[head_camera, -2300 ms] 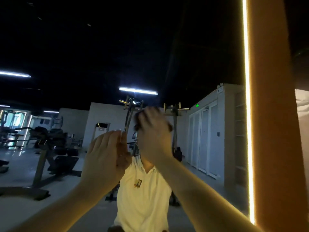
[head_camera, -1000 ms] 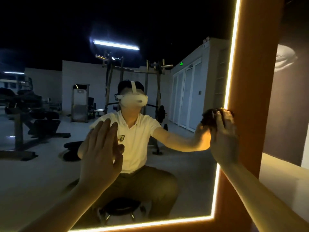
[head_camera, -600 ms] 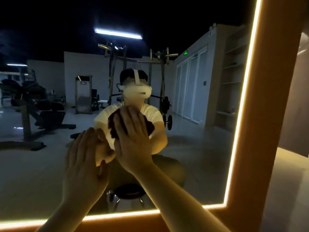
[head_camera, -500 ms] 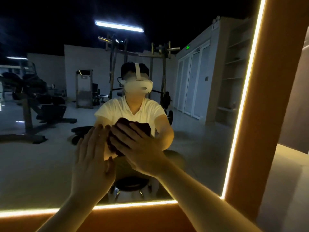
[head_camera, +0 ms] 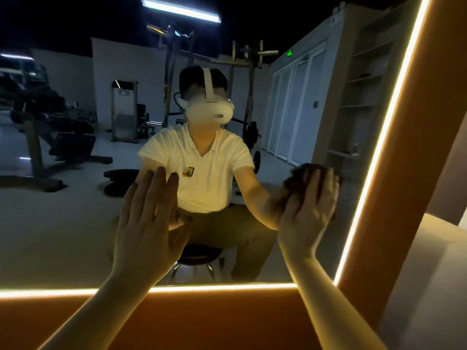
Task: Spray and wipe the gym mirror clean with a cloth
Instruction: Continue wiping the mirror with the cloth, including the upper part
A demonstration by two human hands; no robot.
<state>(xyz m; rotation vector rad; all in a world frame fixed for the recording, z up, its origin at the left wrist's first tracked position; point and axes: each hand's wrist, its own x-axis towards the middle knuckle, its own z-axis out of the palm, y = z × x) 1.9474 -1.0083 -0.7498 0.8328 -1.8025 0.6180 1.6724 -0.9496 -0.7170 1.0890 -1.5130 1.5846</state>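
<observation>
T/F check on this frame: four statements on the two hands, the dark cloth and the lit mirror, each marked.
1. The right hand presses the dark brown crumpled cloth against the glass of the orange-framed mirror. True.
2. The left hand holds a spray bottle. False: it lies flat at the glass, fingers straight, holding nothing.
3. The cloth sits near the mirror's right edge. True.
4. The light strip round the glass is dark. False: it glows along the bottom and right edges.
</observation>
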